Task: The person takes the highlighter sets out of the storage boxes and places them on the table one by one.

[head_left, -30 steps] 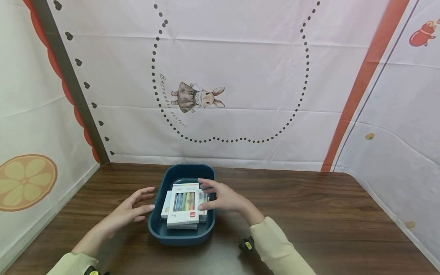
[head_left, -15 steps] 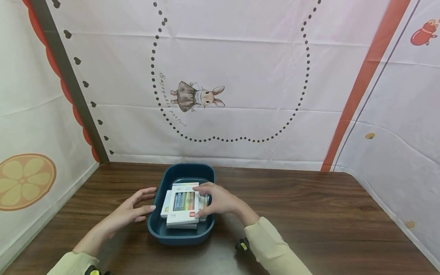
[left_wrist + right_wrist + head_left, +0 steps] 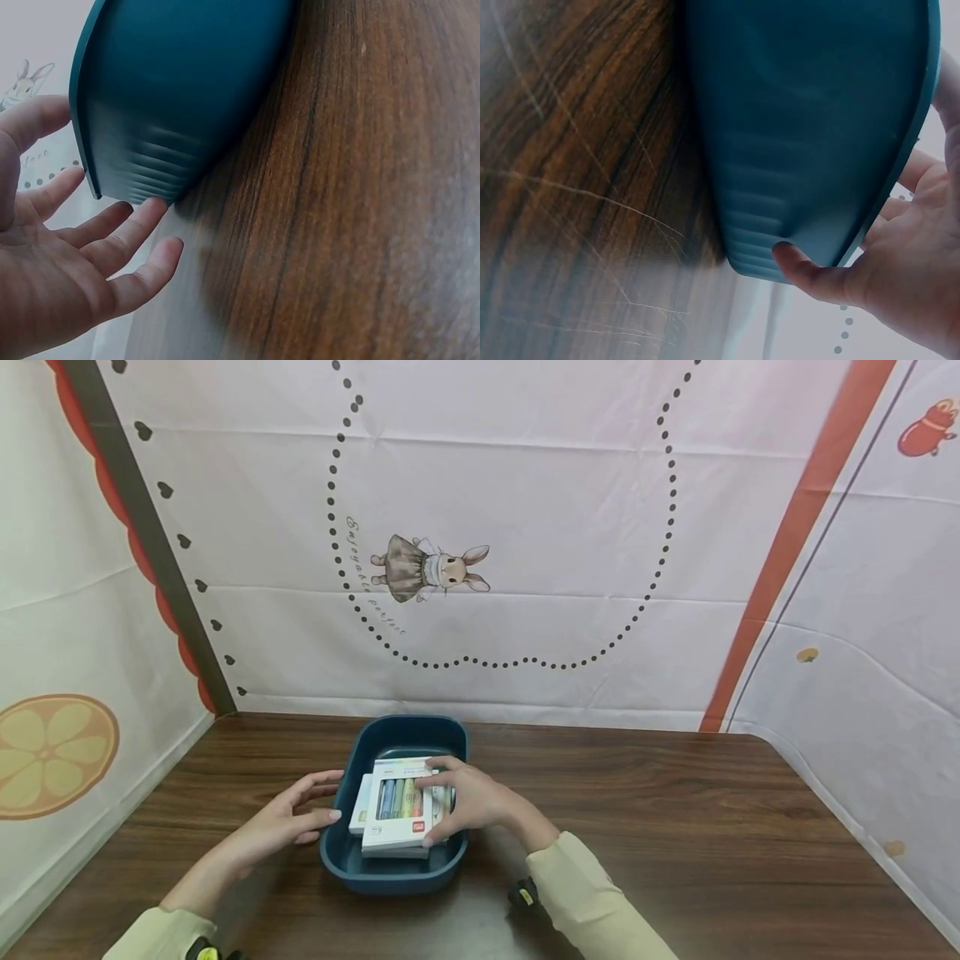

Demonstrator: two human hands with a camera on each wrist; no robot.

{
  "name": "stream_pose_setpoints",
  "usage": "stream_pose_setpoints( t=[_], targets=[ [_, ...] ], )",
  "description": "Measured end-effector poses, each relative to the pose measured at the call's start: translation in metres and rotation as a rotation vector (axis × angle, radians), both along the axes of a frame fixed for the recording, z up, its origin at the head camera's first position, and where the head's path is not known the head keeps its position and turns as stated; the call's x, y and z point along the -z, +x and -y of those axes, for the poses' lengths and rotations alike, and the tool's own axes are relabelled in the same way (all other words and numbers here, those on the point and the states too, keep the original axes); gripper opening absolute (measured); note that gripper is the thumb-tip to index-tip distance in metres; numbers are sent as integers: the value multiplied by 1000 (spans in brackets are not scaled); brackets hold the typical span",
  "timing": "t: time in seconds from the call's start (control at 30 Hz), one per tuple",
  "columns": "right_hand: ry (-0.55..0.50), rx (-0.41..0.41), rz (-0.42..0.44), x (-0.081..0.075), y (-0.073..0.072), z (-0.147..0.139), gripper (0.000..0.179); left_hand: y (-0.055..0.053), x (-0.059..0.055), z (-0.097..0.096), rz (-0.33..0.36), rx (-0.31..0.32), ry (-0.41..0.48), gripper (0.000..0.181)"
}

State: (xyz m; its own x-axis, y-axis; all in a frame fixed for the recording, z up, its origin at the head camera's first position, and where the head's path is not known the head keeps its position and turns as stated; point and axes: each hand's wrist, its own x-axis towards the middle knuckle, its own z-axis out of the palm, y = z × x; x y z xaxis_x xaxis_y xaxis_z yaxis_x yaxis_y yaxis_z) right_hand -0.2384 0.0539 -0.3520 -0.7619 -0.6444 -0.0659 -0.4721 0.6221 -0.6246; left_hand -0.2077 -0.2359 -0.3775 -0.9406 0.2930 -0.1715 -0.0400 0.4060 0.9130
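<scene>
A dark blue plastic bin [image 3: 397, 882] holds a small pile of flat white boxes. Uppermost lies a white box with a window [image 3: 397, 835], through which several blue, green, yellow and red crayon-like sticks show. My right hand [image 3: 476, 797] reaches over the bin's right rim, thumb by the box's lower right corner and fingers over its right side. In the right wrist view, the little finger stays outside the bin wall [image 3: 780, 150] while the other fingers pass behind the rim. My left hand [image 3: 285, 818] is at the bin's left rim, its fingers spread beside the ribbed outer wall [image 3: 165, 157].
The bin stands on a dark wood-grain table [image 3: 637, 810], near its back edge. A white printed cloth [image 3: 525, 527] hangs behind and along both sides. Below the right sleeve is a small black wrist device [image 3: 523, 893].
My right hand has moved a little left and down, bringing its thumb and fingers further over the top box. My left hand, the bin and the boxes have barely moved.
</scene>
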Motion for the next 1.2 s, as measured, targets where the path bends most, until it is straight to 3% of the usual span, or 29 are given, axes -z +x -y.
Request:
stream_pose_setpoints(
  t=[0.33,0.87,0.97,1.2],
  targets=[
    [44,-30,-49,1,0,2,77,-2,1,0,-20,39,38,64],
    [34,-47,-124,4,0,2,47,-2,1,-2,-23,32,24,62],
    [30,-27,-109,5,0,2,56,-2,1,-3,-21,31,28,63],
    [48,9,-68,3,1,5,104,-3,2,-2,-21,27,21,63]
  ],
)
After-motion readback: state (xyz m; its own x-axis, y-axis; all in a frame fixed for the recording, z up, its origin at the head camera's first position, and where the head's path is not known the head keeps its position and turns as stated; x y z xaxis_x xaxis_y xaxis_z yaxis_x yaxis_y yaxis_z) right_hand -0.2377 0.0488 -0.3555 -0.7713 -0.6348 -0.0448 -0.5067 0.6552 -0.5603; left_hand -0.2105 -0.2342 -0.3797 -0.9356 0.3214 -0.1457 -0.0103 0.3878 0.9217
